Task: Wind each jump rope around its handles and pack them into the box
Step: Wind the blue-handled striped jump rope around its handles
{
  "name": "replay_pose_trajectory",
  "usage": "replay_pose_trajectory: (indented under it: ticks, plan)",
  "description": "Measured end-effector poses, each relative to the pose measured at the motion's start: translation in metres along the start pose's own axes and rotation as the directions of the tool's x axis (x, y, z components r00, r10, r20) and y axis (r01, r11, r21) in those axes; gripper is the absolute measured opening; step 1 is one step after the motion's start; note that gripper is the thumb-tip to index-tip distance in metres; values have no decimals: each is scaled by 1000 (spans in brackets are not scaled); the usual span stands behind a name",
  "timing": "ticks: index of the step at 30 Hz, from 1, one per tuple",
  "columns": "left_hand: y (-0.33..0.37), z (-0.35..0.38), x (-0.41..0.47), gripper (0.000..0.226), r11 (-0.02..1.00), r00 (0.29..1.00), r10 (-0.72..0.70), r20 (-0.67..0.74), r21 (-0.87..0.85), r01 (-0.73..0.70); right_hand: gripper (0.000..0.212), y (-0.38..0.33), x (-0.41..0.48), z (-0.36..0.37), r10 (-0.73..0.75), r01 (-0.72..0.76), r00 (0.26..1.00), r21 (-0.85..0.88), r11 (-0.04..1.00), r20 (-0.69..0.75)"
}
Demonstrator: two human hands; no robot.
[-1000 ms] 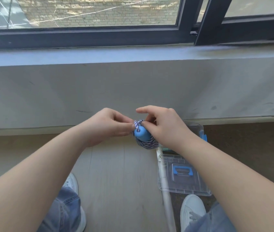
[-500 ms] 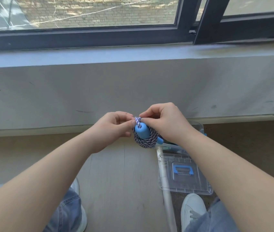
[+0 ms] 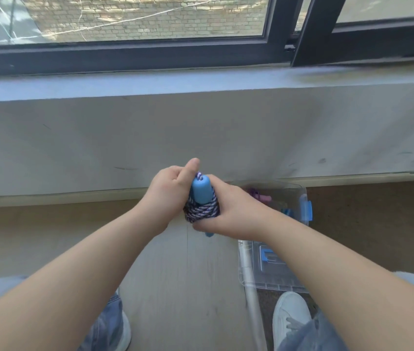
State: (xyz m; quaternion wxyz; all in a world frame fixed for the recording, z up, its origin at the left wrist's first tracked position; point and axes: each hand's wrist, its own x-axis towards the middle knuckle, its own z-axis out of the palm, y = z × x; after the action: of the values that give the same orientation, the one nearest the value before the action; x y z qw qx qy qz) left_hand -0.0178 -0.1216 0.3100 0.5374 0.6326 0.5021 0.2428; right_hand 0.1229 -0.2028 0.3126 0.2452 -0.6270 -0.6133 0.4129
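Blue-handled jump rope with purple-and-white braided cord (image 3: 201, 207): held in the air between both hands, in front of the grey wall (image 3: 200, 133), just left of the box. The cord is wound in tight turns round the lower part of the handles. One rounded blue handle end (image 3: 200, 192) sticks up out of the coil, with a short bit of cord showing at its top. A blue tip pokes out below the right hand.

Right hand (image 3: 236, 214): wrapped round the bundle from the right and underneath, fingers curled behind the coil where we can't see them.

Left hand (image 3: 168, 192): fingers curled in against the bundle's left side, thumb (image 3: 191, 166) straight up past the handle top. We can't tell whether it pinches the cord end or just clamps the handle.

Clear plastic box with blue latches (image 3: 292, 189): on the floor (image 3: 175, 287) at the wall base, partly behind the right wrist, lid off. Inside we make out something pink and purple (image 3: 259, 197) and a bit of blue, too blurred to name.

Clear lid with a blue handle (image 3: 276, 281): flat on the floor nearer us, just beside the box. A white tube (image 3: 250, 274) runs along its left edge.

A white sneaker (image 3: 290, 317) sits just near the lid's front edge. A dark-framed window (image 3: 271, 50) sits above the grey sill.
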Motion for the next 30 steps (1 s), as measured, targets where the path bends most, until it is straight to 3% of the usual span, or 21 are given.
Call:
replay_pose_trajectory:
  ticks: [5,10,13,15,18,25,30]
  plan:
    - [-3,-7,2,50,983,984,-149,94,-92,157,50,12,9,-6,3,-7,994,-37,999,-109]
    - [2,-7,0,46,968,974,-164,154,-162,189,56,17,16,11,-64,40,980,-128,991,-189]
    - [-1,-7,-4,43,984,958,-121,259,-93,149,49,25,20,11,-96,-1,962,-353,936,-257]
    - [-6,-5,-7,55,990,954,-98,284,-69,122,51,34,22,8,-108,-42,954,-480,876,-279]
    - [-6,-5,-11,56,996,957,-66,282,-44,82,46,46,26,5,-102,-88,946,-546,833,-309]
    - [-5,-3,-17,11,998,976,-29,214,62,16,41,56,26,2,-82,-133,951,-633,762,-299]
    - [-4,-7,-20,23,997,995,-23,92,76,16,48,54,24,1,-106,-125,944,-637,761,-312]
